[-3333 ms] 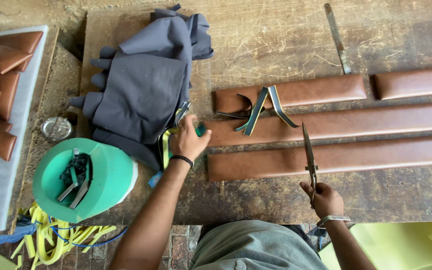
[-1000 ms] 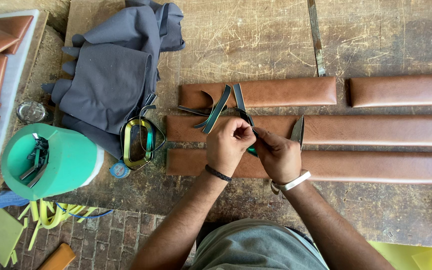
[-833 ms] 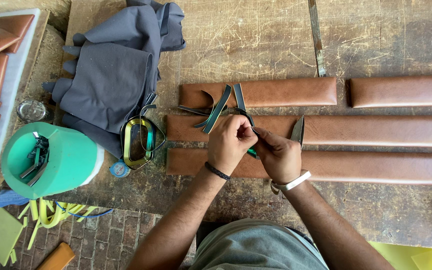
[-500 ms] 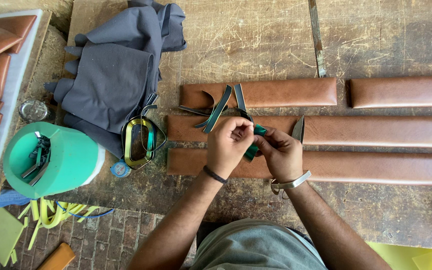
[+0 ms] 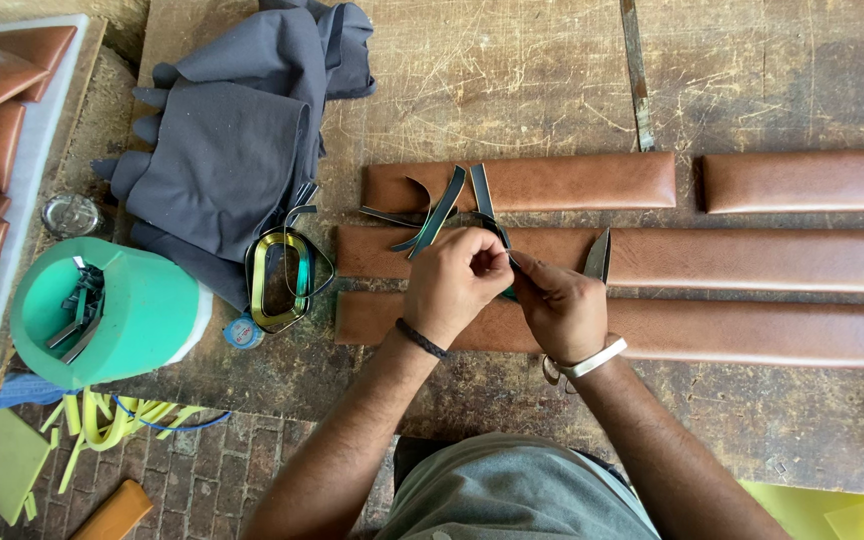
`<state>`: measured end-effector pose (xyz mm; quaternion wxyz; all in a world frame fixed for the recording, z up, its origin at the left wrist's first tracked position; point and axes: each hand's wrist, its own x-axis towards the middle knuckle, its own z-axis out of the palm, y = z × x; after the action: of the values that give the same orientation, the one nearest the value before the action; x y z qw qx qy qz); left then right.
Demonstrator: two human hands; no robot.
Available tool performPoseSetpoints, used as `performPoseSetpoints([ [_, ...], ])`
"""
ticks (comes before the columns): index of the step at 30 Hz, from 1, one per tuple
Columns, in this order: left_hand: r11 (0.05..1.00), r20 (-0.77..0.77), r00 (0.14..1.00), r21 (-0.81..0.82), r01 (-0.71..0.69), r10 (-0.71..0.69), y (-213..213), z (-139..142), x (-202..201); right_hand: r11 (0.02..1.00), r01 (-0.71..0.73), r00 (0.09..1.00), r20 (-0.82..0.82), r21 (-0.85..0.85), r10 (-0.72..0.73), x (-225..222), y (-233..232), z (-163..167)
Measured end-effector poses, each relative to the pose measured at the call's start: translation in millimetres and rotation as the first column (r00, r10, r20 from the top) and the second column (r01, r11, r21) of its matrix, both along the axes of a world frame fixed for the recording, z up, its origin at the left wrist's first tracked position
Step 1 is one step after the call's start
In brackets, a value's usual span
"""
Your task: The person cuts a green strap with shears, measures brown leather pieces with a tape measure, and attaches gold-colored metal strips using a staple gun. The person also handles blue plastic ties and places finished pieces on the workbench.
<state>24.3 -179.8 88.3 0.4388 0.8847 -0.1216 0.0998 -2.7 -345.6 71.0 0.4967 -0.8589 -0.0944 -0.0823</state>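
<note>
Both my hands meet over the middle brown padded strip [image 5: 752,258]. Left hand [image 5: 455,283]: fingers curled, tips pinched on a thin dark strap [image 5: 500,232] that arcs up from the pinch. Right hand [image 5: 562,308]: fingers closed in a pinch on the same strap from the other side; a scissor blade [image 5: 599,255] sticks up behind this hand, point away from me, so the right is also carrying the scissors. How it grips the handles is hidden.

Position: the strap sits right at the fingertips, between the two hands, slightly closer to the left. More dark strap offcuts [image 5: 437,210] lie just beyond, fanned across the top padded strip [image 5: 572,182].

Axes: all three padded strips run left–right; the nearest one [image 5: 752,335] passes under my wrists.

Edges and room: open scratched workbench [image 5: 512,70] beyond the strips. To the left, a grey cloth [image 5: 222,140], a loop of yellow-green banding [image 5: 277,280] and a green tub [image 5: 122,310] crowd that side.
</note>
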Motion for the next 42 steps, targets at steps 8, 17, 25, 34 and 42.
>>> performPoseSetpoints([
  [8,0.991,0.028,0.996,-0.106,0.087,-0.084,-3.9,-5.4,-7.5,0.928,0.011,0.989,-0.139,0.371,0.044,1.7,-0.9,-12.9],
  [17,0.962,-0.023,1.0,-0.273,0.01,-0.017,-6.6,21.1,-15.7,0.965,0.017,0.999,-0.046,0.263,-0.005,-5.9,-0.6,16.0],
  [25,0.992,0.027,1.0,-0.128,-0.005,0.009,-9.0,43.3,-21.9,0.997,-0.044,0.994,0.099,0.066,0.037,-8.3,-3.6,43.1],
  [34,0.999,0.182,0.983,0.036,0.018,-0.025,-11.9,39.9,-20.9,0.994,-0.039,0.997,0.068,0.104,0.032,-9.3,-5.6,33.4],
  [42,0.955,0.098,0.995,-0.296,0.026,0.003,-10.5,45.3,-29.4,0.834,0.055,0.972,-0.22,0.549,0.081,-13.2,-3.1,11.6],
])
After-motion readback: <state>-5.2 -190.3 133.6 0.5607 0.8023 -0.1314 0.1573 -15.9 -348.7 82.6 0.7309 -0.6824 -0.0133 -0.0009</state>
